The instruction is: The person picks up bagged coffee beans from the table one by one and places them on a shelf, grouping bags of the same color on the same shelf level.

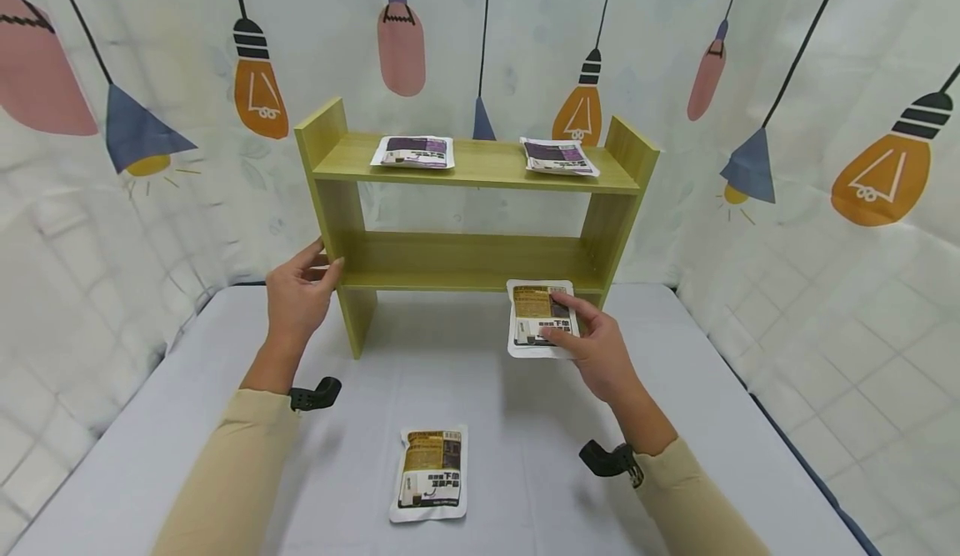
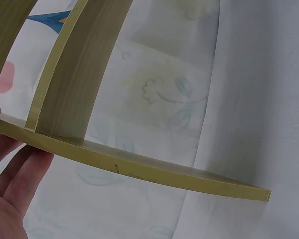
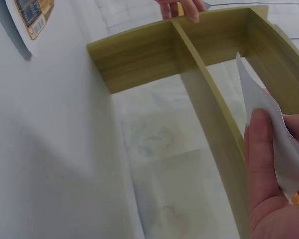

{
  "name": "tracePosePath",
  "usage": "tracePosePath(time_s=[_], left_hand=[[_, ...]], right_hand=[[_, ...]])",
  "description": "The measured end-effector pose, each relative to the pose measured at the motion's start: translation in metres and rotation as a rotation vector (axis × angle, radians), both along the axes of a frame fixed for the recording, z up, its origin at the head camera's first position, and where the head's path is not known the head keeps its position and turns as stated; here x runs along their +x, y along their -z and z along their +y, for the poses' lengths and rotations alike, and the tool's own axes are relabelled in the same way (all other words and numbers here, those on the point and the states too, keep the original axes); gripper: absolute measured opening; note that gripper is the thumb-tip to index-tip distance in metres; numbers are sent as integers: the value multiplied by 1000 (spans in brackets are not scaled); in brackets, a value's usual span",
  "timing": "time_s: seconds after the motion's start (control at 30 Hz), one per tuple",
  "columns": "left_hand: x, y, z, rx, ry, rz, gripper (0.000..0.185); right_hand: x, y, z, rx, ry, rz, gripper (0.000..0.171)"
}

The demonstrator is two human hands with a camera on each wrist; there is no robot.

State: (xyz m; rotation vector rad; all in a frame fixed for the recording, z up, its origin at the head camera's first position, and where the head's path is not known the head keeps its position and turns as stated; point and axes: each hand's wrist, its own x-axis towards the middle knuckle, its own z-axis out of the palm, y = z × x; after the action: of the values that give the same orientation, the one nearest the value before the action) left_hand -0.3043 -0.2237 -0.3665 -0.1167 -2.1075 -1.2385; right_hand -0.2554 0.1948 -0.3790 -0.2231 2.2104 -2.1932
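the right hand (image 1: pixel 596 348) pinches a brown pouch (image 1: pixel 538 318) by its lower edge, thumb on the printed face and fingers behind, holding it in the air just in front of the lower shelf (image 1: pixel 465 262) of the rack (image 1: pixel 330 147). the left hand (image 1: pixel 298 293) rests on the rack's left upright at lower-shelf height, fingers fairly straight and pressed to the wood, not wrapped round anything. two purple pouches lie flat on the top shelf, one left (image 1: pixel 414 152) and one right (image 1: pixel 558 157), well apart. a second brown pouch (image 1: pixel 431 473) lies flat on the table (image 1: pixel 150 456), near the person, between the two forearms. as i judge it, the held pouch sits near the right end of the shelf opening, so its corner could catch on the right upright (image 1: pixel 603 231) or on the shelf's front edge and buckle. the grip is only at one edge, so the soft pouch may droop or slip out. the rack looks light, and a knock could shove it back if the left hand bears too lightly.
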Motion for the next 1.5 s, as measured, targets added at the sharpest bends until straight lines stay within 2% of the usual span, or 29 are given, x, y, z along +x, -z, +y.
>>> tracePosePath(time_s=[0.17, 0.37, 0.73, 0.97, 1.5], left_hand=[[0, 0, 0, -8, -11, 7, 47], [-1, 0, 1, -9, -8, 13, 47], [0, 1, 0, -3, -3, 16, 48], [-1, 1, 1, -5, 2, 14, 48], [-1, 1, 1, -9, 3, 27, 47]], right_hand=[[-6, -4, 3, -40, 13, -8, 66], [-13, -8, 10, 11, 18, -11, 68], [-16, -19, 19, 30, -169, -7, 87], [-15, -21, 23, 53, -237, -15, 94], [-19, -21, 23, 34, -231, 8, 92]])
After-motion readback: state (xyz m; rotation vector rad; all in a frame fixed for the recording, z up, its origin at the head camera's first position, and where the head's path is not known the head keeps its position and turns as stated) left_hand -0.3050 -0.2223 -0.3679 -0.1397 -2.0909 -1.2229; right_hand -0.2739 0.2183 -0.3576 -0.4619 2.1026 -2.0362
